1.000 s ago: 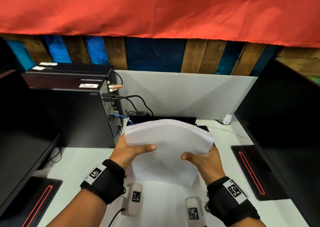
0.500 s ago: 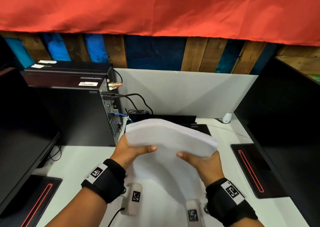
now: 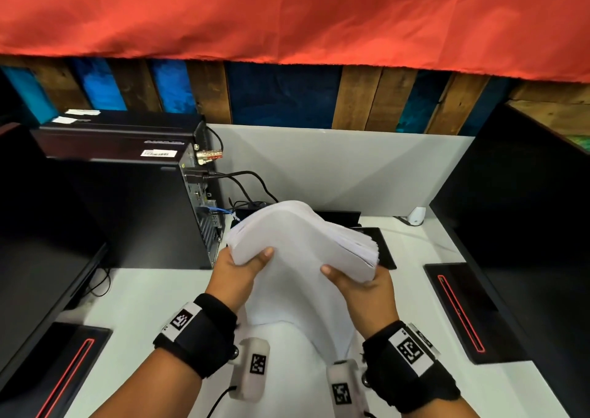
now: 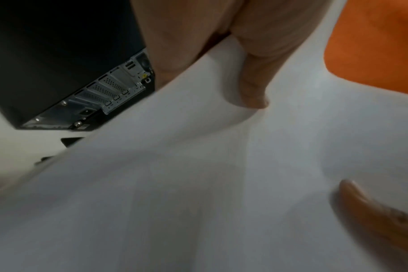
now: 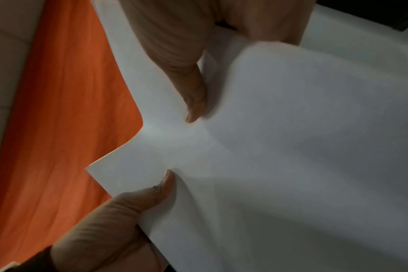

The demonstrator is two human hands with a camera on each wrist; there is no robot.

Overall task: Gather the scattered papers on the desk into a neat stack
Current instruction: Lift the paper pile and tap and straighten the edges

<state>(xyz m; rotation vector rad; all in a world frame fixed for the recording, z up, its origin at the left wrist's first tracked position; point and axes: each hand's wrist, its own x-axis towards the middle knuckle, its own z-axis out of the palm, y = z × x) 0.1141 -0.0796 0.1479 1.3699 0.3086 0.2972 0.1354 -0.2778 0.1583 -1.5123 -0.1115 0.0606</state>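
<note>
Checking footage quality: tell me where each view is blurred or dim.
Head view: sharp, evenly lit, wide-angle bending at the edges. Left wrist view: dim, paper stack edge smeared by motion. Right wrist view: dim, soft blur around the right hand's thumb.

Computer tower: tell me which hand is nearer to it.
Left. The left hand grips the paper stack right beside the computer tower; the right hand holds the stack's far side.

A thick stack of white papers (image 3: 297, 245) sits at the centre of the frame, lifted off the desk (image 3: 143, 290) and bowed upward in an arch. Its page edges fan slightly at the right end, its lower sheet drooping toward the desk.
</note>
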